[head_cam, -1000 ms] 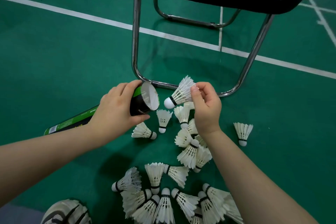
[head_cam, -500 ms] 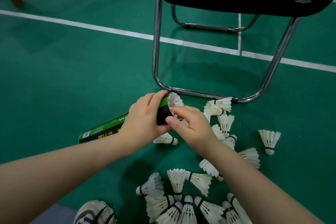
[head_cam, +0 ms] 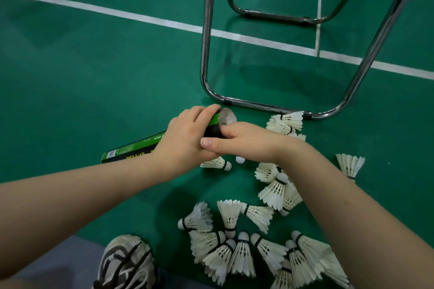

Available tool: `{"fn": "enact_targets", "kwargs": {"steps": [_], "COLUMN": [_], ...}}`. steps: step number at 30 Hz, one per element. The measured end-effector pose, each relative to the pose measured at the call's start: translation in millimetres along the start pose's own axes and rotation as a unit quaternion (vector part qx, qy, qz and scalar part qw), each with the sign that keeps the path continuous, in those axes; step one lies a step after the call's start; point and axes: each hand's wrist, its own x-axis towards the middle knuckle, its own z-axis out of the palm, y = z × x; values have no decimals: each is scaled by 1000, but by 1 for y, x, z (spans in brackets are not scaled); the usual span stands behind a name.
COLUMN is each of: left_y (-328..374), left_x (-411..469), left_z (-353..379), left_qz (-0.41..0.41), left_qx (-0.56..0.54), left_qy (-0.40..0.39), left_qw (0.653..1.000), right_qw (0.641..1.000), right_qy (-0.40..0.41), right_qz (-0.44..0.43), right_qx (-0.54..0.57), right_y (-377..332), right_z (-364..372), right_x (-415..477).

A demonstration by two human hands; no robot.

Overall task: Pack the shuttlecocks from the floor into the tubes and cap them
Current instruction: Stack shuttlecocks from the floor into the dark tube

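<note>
Loose shuttlecocks (head_cam: pixel 234 248) lie heaped at five o'clock. Centre, the left hand (head_cam: pixel 185 138) wraps the green tube (head_cam: pixel 133 150) near its mouth. The right hand (head_cam: pixel 246 141) crowds that mouth, its hold unclear. Better to push straight, cork first, tube steady.

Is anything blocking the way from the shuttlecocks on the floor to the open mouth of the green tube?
Only the right hand, whose fingers lie against the mouth of the green tube. No cap covers it. The left hand grips the tube just behind the mouth.
</note>
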Motion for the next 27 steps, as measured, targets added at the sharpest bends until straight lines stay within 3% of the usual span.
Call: {"fn": "enact_targets", "kwargs": {"steps": [5, 7, 8, 9, 10, 11, 12, 13, 14, 16, 17, 19, 23, 27], "left_y": [-1, -3, -4, -5, -6, -6, -6, -7, -7, -7, -8, -10, -13, -18], "left_x": [-5, -2, -1, 1, 1, 0, -1, -3, -4, -5, -4, -4, -1, 2], "left_z": [1, 0, -1, -2, -3, -3, -3, -3, -2, -1, 0, 0, -1, -1], "left_qz": [-2, -14, -21, -26, -28, -28, -28, -27, -24, -18, -17, -18, -25, -23], "left_qx": [5, 7, 6, 4, 2, 3, 6, 10, 13, 19, 21, 24, 23, 21], "left_qy": [-21, -14, -13, -13, -12, -12, -12, -15, -20, -32, -36, -38, -26, -14], "left_qw": [1000, 1000, 1000, 1000, 1000, 1000, 1000, 999, 999, 999, 999, 999, 999, 999], "right_qw": [1000, 997, 984, 950, 889, 826, 791, 792, 819, 883, 898, 908, 929, 919], "right_qy": [-15, 65, 150, 250, 346, 429, 488, 514, 500, 406, 369, 335, 275, 264], "right_qz": [16, -8, -17, -14, -7, 5, 28, 70, 117, 203, 232, 250, 209, 212], "right_qx": [8, 33, 90, 189, 301, 365, 369, 324, 255, 118, 65, 0, -133, -201], "right_y": [5, 3, 3, 8, 13, 26, 41, 59, 78, 113, 128, 142, 156, 157], "right_z": [14, 11, 9, 6, 4, 4, 5, 7, 10, 20, 26, 35, 47, 47], "right_x": [12, 15, 16, 18, 18, 19, 21, 24, 27, 36, 41, 50, 67, 82]}}
